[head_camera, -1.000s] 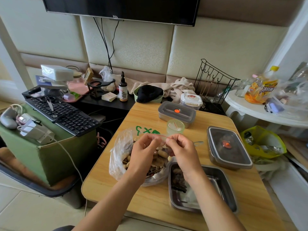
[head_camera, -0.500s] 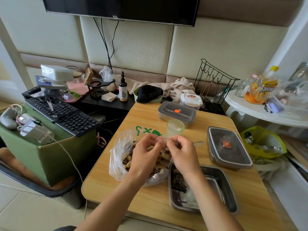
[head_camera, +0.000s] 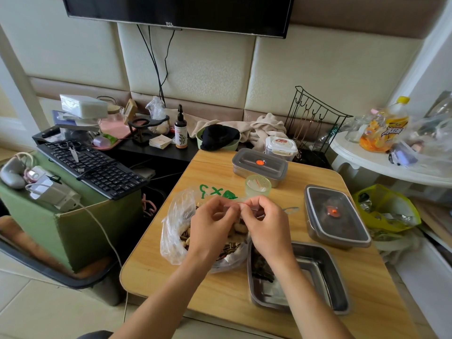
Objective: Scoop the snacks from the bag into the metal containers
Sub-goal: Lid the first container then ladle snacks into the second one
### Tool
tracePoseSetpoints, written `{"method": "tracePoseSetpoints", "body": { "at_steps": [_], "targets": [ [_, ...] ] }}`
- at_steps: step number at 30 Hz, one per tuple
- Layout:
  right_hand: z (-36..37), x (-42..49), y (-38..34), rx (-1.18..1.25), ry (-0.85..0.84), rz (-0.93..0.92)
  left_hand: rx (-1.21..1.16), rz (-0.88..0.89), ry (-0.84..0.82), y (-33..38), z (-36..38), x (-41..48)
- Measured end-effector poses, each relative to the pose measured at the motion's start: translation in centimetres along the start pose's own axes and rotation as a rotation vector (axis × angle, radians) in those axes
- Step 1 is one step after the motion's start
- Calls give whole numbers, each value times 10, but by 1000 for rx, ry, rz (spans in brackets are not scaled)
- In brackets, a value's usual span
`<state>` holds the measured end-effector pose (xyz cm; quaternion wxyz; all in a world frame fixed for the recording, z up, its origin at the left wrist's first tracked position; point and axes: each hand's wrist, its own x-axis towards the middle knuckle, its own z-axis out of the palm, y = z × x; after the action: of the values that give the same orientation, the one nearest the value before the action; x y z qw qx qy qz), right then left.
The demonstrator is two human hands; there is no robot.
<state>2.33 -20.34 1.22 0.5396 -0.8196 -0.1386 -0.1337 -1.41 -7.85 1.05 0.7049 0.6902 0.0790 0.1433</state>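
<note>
A clear plastic bag (head_camera: pixel 175 223) of peanuts and mixed snacks lies on the wooden table (head_camera: pixel 220 285). My left hand (head_camera: pixel 210 226) and my right hand (head_camera: pixel 266 223) are both above the bag's mouth, each pinching a piece of its thin plastic rim, fingertips nearly touching. An open metal container (head_camera: pixel 325 272) sits right of the bag, with a few dark snacks at its left end. Two lidded metal containers stand further off, one at the right (head_camera: pixel 336 216) and one at the back (head_camera: pixel 259 166). A spoon handle (head_camera: pixel 291 210) pokes out behind my right hand.
A small green cup (head_camera: pixel 258 185) stands just behind my hands. A white lidded box (head_camera: pixel 281 146) and a wire rack (head_camera: pixel 315 123) are at the table's back. A keyboard (head_camera: pixel 95 167) on a green box lies to the left, a yellow bag (head_camera: pixel 389 206) to the right.
Both hands have drawn closer together over the bag's mouth, still pinching the plastic. Nothing else has moved.
</note>
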Motion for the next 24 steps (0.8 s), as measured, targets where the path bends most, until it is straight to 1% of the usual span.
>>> {"method": "tracePoseSetpoints", "body": {
  "at_steps": [6,10,24],
  "targets": [
    [-2,5,6,62,-48,77,-97,-48,5,4,-2,-1],
    [-4,6,7,135,-130,86,-56,-24,-8,3,-4,1],
    [-6,8,10,43,-142,41,-43,-39,-6,-1,-7,5]
  ]
}}
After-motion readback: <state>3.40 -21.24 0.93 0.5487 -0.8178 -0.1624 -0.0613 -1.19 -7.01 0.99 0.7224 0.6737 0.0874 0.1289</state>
